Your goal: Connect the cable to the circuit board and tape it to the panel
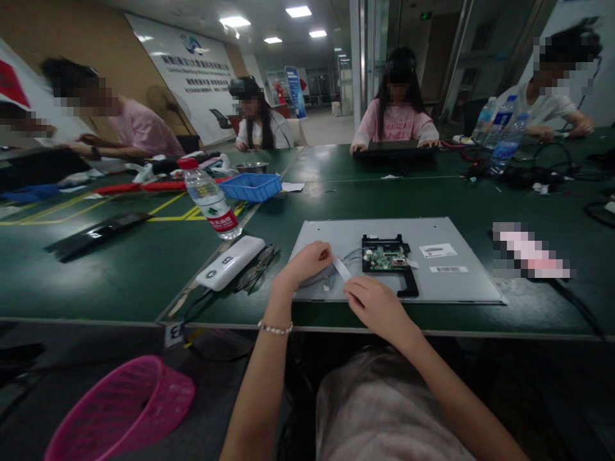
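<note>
Between my two hands a short white strip (342, 269), like tape or a flat ribbon, is stretched at a slant. My left hand (311, 261) pinches its upper end, and my right hand (372, 298) pinches the lower end. Both hands are over the left part of a flat grey panel (451, 238) lying on the table. Thin grey cables (353, 257) run from near my left hand to a green circuit board (384, 258) set in a black plastic frame (408, 282) on the panel. My left hand partly hides the cables.
Left of the panel lie a white power bank (231, 261), glasses (259, 269) and a water bottle (211, 202). A blue tray (252, 187) stands farther back. To the right is a blurred pink device (531, 251) with a cable. A pink basket (161, 384) is below the table; several people sit opposite.
</note>
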A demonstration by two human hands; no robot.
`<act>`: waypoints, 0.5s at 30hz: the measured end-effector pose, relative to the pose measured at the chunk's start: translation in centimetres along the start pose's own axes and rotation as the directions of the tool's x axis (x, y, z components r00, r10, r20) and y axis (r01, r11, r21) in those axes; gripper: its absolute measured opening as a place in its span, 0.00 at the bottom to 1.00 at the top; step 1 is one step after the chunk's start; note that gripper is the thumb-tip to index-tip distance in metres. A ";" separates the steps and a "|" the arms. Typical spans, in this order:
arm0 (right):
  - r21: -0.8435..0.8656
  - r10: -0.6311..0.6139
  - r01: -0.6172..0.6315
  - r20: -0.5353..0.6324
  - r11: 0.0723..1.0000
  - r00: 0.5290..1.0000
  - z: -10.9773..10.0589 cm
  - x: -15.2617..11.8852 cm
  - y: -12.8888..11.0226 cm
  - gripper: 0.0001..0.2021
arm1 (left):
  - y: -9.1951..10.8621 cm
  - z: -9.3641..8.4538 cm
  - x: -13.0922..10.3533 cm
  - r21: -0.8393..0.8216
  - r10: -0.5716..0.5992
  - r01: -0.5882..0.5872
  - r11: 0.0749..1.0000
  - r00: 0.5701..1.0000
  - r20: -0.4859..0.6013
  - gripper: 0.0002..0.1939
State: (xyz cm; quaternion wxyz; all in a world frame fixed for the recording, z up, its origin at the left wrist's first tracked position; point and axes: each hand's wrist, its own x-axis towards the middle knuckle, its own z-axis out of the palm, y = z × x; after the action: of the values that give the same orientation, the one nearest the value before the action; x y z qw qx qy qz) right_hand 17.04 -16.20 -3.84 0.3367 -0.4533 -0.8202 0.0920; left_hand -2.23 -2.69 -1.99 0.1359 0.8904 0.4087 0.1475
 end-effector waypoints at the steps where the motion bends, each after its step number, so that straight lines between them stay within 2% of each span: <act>1: 0.007 -0.001 0.001 -0.002 1.000 1.000 0.0 0.0 0.0 0.09 | 0.1 0.0 -0.1 0.001 0.001 -0.001 1.000 1.000 -0.003 0.07; 15: 0.045 -0.057 0.057 -0.006 0.997 0.998 0.0 -0.2 0.0 0.10 | 0.4 -0.2 0.0 0.026 -0.015 0.015 1.000 1.000 0.000 0.07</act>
State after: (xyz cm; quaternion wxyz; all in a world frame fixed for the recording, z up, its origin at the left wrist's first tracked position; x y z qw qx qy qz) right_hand 17.10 -16.33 -3.94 0.3511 -0.4224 -0.8297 0.0997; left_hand -2.06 -2.93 -1.67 0.1255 0.8890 0.4171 0.1414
